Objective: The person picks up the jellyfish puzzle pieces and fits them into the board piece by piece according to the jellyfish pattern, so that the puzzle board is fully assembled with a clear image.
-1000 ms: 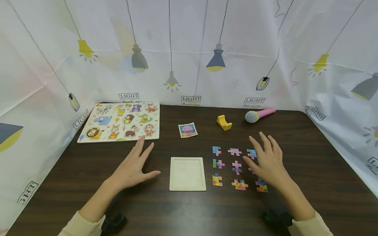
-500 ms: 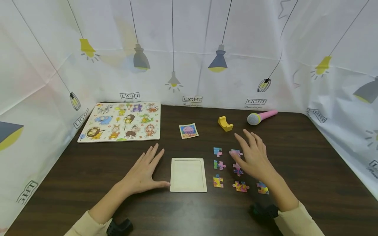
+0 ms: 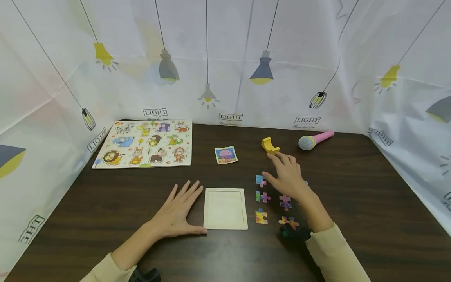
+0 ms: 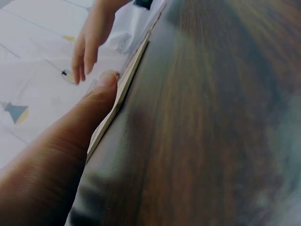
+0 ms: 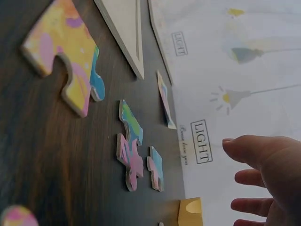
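Observation:
A square pale wooden puzzle frame (image 3: 226, 208) lies flat in the middle of the table. My left hand (image 3: 181, 213) rests beside it with fingers spread, its thumb touching the frame's lower left corner; the left wrist view shows that thumb (image 4: 101, 96) against the frame's edge. Over the upper puzzle pieces hovers my right hand (image 3: 287, 176), fingers stretched forward and holding nothing. Visible near it are a blue-and-pink piece (image 3: 260, 180), a green-and-pink piece (image 3: 262, 196), a yellow piece (image 3: 261, 216) and a pink-and-blue piece (image 3: 285, 202). Other pieces are partly hidden under the hand and forearm.
An animal puzzle board (image 3: 146, 145) lies at the back left. Toward the back are a small jellyfish picture card (image 3: 226, 155), a yellow curved block (image 3: 269, 145) and a pink toy microphone (image 3: 315, 140). A printed white curtain (image 3: 225, 58) hangs behind the table.
My left hand has moved right and down until its thumb reaches the frame's corner. The right hand has swept left across the puzzle pieces. The pieces and frame stay in place.

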Demonstrator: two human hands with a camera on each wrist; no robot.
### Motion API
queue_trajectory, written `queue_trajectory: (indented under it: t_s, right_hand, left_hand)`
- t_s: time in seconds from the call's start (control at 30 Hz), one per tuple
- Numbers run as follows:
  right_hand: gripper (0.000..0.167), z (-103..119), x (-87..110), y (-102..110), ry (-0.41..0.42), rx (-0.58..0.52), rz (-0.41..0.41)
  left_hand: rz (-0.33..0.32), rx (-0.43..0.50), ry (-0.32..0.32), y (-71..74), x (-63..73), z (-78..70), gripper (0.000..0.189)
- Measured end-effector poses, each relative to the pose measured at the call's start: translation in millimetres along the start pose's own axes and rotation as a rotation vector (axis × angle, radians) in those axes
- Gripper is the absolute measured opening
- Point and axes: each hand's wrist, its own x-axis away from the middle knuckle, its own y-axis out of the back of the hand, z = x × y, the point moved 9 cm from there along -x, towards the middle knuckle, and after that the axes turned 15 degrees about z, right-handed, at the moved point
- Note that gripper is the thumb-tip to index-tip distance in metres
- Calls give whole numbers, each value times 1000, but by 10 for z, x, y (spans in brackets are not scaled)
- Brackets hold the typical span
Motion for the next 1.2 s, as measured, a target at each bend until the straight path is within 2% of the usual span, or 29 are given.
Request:
queue_trajectory:
  t_s: [0.17, 0.37, 0.67, 0.97, 1.2]
  right_hand:
    - [60, -40, -130, -88, -40, -36, 53]
    - [61, -105, -179, -204, -87, -37, 129]
    - [52, -154, -150, -363, -61, -23, 217]
    - [31, -150, -157, -414, -67, -90, 243]
    - [28, -137, -154, -408, -62, -101, 211]
  left_hand:
    - [-11, -6, 16, 1, 2, 9, 108]
    - [2, 14, 8, -24, -24, -23, 104]
    - [5, 8, -9, -15, -69, -56, 99]
    - [6, -13, 7, -42, -122, -74, 104]
    - [31, -12, 10, -59, -142, -99, 103]
